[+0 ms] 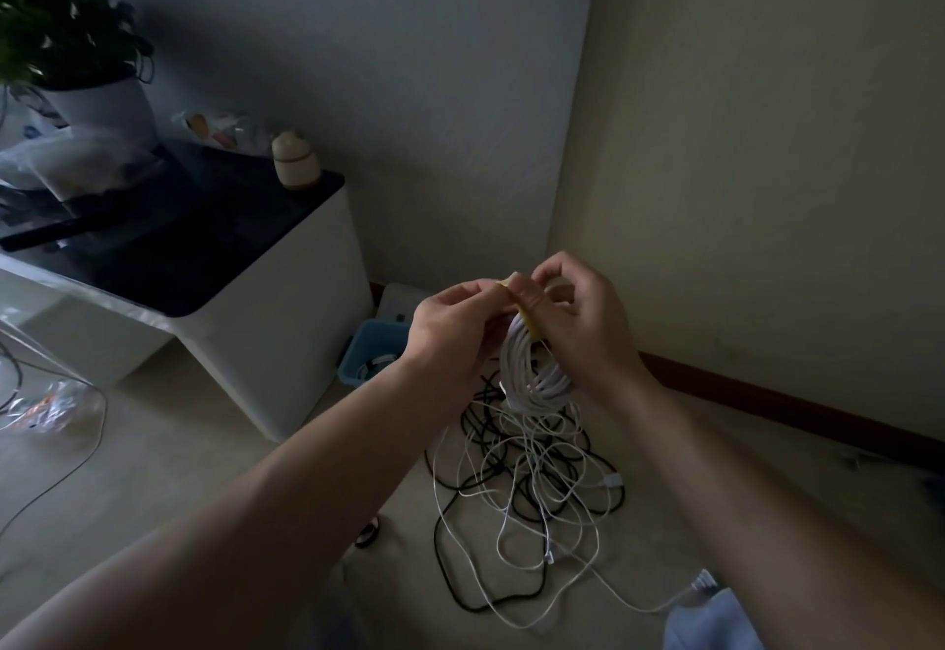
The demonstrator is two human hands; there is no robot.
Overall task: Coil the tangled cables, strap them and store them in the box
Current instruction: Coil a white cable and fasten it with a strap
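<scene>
White cable coil [532,373] hangs vertically, left hand [450,327] and right hand [583,322] pinching yellow strap [532,330] at top.

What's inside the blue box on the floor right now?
One white cable coil shows inside the blue box. Its right part is covered by the left hand, so anything else there cannot be seen.

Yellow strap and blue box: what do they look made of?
Yellow strap: seemingly soft fabric or hook-and-loop tape, matte; it bends tightly round the white coil. Blue box: probably rigid plastic, smooth, with thin even walls; dim light leaves it open.
</scene>
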